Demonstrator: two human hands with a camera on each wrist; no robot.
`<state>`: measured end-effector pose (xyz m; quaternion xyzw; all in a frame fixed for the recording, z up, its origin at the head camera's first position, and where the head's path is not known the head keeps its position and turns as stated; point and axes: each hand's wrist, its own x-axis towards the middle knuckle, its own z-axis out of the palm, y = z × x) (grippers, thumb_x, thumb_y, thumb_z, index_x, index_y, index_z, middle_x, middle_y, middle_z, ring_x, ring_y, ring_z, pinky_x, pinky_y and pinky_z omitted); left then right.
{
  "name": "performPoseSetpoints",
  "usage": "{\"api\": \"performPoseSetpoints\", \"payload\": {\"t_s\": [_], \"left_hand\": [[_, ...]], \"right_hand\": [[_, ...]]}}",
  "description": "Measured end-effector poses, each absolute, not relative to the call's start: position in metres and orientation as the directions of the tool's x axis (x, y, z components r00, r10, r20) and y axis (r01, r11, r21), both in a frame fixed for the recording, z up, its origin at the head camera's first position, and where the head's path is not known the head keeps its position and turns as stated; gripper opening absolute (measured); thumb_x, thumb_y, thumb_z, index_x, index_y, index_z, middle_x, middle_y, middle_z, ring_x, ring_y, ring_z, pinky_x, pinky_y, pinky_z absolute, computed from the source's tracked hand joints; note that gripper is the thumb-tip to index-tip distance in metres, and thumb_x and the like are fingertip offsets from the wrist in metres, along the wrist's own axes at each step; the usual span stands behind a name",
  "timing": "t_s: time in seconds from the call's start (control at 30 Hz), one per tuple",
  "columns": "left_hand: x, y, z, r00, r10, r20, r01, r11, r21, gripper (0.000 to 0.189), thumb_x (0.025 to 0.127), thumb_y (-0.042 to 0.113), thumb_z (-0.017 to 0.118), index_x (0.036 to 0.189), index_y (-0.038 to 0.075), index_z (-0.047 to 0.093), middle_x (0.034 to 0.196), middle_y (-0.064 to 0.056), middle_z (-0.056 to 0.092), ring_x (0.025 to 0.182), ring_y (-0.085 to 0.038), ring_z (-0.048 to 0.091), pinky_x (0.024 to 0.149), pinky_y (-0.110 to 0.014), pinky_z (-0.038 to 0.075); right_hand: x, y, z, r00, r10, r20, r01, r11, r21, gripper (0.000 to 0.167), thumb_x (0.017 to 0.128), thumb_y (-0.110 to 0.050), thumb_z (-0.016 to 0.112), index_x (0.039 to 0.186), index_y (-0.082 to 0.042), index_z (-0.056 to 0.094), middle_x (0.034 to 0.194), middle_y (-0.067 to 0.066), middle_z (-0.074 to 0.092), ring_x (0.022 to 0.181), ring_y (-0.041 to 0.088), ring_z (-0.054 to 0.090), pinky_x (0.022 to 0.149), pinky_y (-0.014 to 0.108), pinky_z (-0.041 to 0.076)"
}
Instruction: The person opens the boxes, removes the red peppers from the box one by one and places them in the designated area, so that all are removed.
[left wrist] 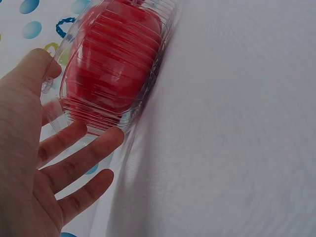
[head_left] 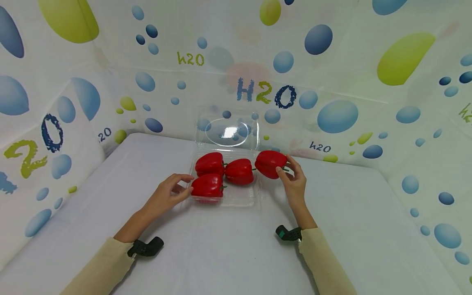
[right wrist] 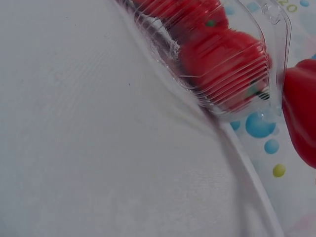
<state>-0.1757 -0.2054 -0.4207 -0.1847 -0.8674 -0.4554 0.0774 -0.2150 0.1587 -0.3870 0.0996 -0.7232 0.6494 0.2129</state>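
A clear plastic clamshell container [head_left: 239,201] lies on the table with its lid [head_left: 226,143] raised at the back. Three glossy red bell peppers rest in it: one at back left [head_left: 208,164], one at front left [head_left: 207,185], one in the middle [head_left: 239,171]. My left hand [head_left: 167,196] holds the container's left rim between thumb and index finger; in the left wrist view its other fingers [left wrist: 81,160] spread loosely beside the ribbed wall. A fourth bell pepper [head_left: 270,164] is pinched by its stem end in my right hand [head_left: 295,182], over the container's back right corner.
White cloth covers the table [head_left: 221,254]. Behind it hangs a patterned curtain [head_left: 343,73] with blue and green drops, close to the raised lid. Black wrist cameras [head_left: 147,247] are strapped to both forearms.
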Motion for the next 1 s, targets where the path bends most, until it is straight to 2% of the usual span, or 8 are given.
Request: {"api": "performPoseSetpoints", "payload": {"t_s": [0.4, 0.63, 0.83, 1.0], "left_hand": [[-0.176, -0.206, -0.42, -0.921, 0.248, 0.299, 0.387, 0.517, 0.763, 0.038, 0.092, 0.017, 0.066, 0.127, 0.006, 0.057, 0.119, -0.016, 0.059, 0.09, -0.024, 0.063, 0.073, -0.022, 0.054], [-0.175, -0.206, -0.42, -0.924, 0.246, 0.295, 0.382, 0.516, 0.766, 0.038, 0.092, 0.018, 0.066, 0.127, 0.006, 0.057, 0.12, -0.016, 0.059, 0.09, -0.024, 0.063, 0.073, -0.022, 0.054], [-0.175, -0.206, -0.419, -0.921, 0.25, 0.298, 0.387, 0.512, 0.767, 0.038, 0.093, 0.018, 0.065, 0.128, 0.006, 0.057, 0.12, -0.016, 0.059, 0.09, -0.024, 0.063, 0.072, -0.023, 0.054], [-0.175, -0.206, -0.421, -0.922, 0.253, 0.294, 0.385, 0.506, 0.772, 0.038, 0.092, 0.017, 0.066, 0.127, 0.006, 0.057, 0.12, -0.016, 0.059, 0.091, -0.024, 0.063, 0.073, -0.022, 0.054]], "right_hand": [[-0.218, 0.162, -0.394, -0.884, 0.189, 0.427, -0.405, 0.147, -0.903, 0.053, 0.093, -0.007, 0.064, 0.141, 0.002, 0.045, 0.139, 0.023, 0.05, 0.114, 0.017, 0.049, 0.086, 0.014, 0.048], [-0.239, 0.174, -0.42, -0.888, 0.243, 0.391, -0.368, 0.135, -0.92, 0.057, 0.091, -0.016, 0.069, 0.143, -0.006, 0.047, 0.139, 0.007, 0.052, 0.117, 0.015, 0.048, 0.087, 0.014, 0.047], [-0.24, 0.174, -0.423, -0.883, 0.267, 0.386, -0.359, 0.146, -0.922, 0.058, 0.091, -0.018, 0.069, 0.143, -0.005, 0.046, 0.14, 0.009, 0.051, 0.119, 0.019, 0.048, 0.087, 0.014, 0.047], [-0.241, 0.176, -0.426, -0.888, 0.29, 0.356, -0.326, 0.151, -0.933, 0.057, 0.09, -0.021, 0.071, 0.142, -0.012, 0.049, 0.139, 0.004, 0.052, 0.12, 0.017, 0.048, 0.088, 0.015, 0.047]]}}
